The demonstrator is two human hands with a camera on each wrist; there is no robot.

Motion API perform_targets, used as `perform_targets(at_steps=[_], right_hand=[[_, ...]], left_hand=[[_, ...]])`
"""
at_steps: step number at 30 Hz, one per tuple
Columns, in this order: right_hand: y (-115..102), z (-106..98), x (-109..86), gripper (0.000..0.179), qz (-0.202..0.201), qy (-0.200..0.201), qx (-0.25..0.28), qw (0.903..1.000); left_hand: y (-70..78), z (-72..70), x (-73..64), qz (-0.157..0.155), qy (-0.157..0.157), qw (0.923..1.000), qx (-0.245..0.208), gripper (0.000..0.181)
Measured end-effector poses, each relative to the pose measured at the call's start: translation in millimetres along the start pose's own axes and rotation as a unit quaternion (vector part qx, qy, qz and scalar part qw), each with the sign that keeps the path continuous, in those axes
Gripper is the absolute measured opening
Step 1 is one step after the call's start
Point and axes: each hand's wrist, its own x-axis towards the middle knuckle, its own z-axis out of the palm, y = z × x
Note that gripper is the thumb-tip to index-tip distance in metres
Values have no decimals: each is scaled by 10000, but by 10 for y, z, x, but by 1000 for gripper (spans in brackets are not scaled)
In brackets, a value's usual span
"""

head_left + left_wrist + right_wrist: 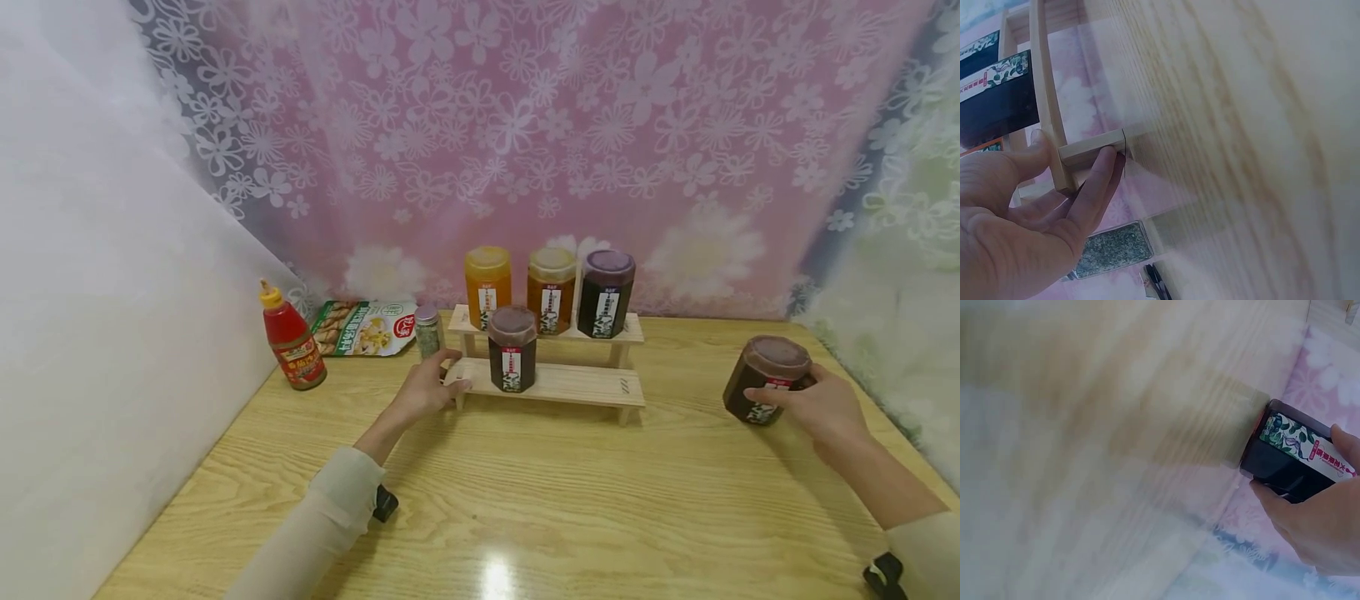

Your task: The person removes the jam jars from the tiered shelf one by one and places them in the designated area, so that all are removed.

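Pale left sleeve (315,517) lay nearest, above table (540,508). Dark jar (756,377), tilted, was at table's right side, right hand's (832,408) grip curled round it. Left hand's (422,390) grip pinched lower left end of wooden rack (573,383). Second dark jar (512,354) stood on lower tier; yellow-lidded jar (488,283), amber jar (551,296), purple-lidded jar (605,292) above. Spice bottle (427,329) just beside rack; red sauce bottle (294,342) farther left.

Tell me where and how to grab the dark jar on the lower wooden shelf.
Probably grip the dark jar round its body below the lid, coming from the front right. It stands upright, its flat, faceted sides should suit a squeeze, and the lower shelf is bare to its right; the left hand holds the shelf's left end and a yellow-lidded jar stands behind.
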Motion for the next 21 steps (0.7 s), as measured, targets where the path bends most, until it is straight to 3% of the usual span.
perform_targets(at_steps=[17,21], right_hand=[[155,-159,138,110,-176,-49,95,9998],[162,-189,135,107,-226,-244,212,9992]], left_hand=[[29,5,-9,-74,67,9997,211,55],[19,18,-5,-48,76,9998,196,55]])
